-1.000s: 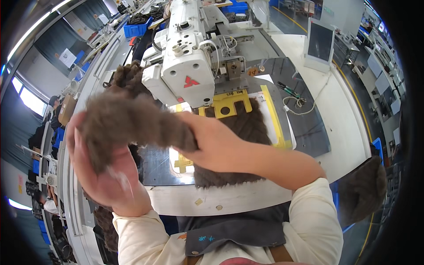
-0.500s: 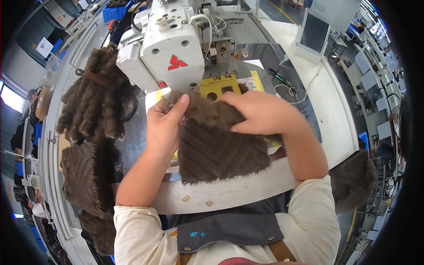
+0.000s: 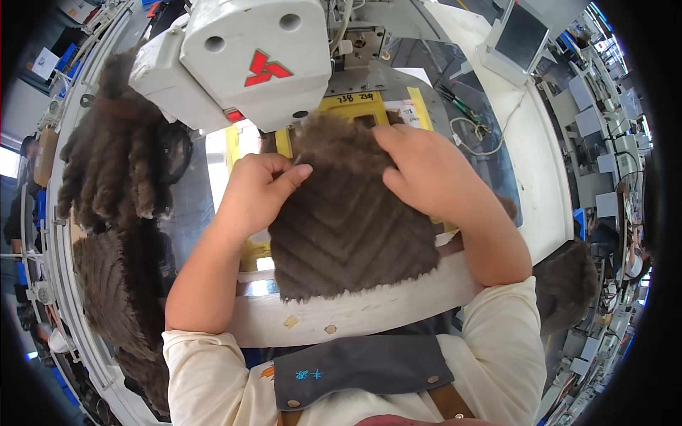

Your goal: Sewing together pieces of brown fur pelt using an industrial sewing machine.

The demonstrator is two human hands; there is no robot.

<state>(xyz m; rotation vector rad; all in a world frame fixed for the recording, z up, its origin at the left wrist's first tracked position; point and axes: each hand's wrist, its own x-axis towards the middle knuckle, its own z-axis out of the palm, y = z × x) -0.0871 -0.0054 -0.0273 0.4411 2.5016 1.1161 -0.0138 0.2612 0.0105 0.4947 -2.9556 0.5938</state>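
Observation:
A brown plush fur piece (image 3: 348, 245) with chevron ridges spreads before me, its ragged lower edge lying over the table's white front edge. My left hand (image 3: 264, 186) pinches its upper left side between thumb and fingers. At the upper right side, my right hand (image 3: 430, 167) grips the fur, with some fingertips hidden in the pile. The fluffy upper edge overlaps a yellow template plate (image 3: 355, 103) with cut-outs, under and beside the white sewing machine head (image 3: 256, 64). The fur hides most of the plate and whatever lies beneath.
Bundled brown fur strips (image 3: 106, 156) and stacked chevron fur pieces (image 3: 117, 284) lie along the left side. At right, more fur (image 3: 568, 287) hangs by the table edge. A screen panel (image 3: 522, 35), small tools (image 3: 458, 106) and a looped cable (image 3: 472, 142) sit at the far right.
The fur's upper edge, folded toward me before, now lies further up and flatter. My left hand has shifted down along its left side. The view has moved closer to the machine head.

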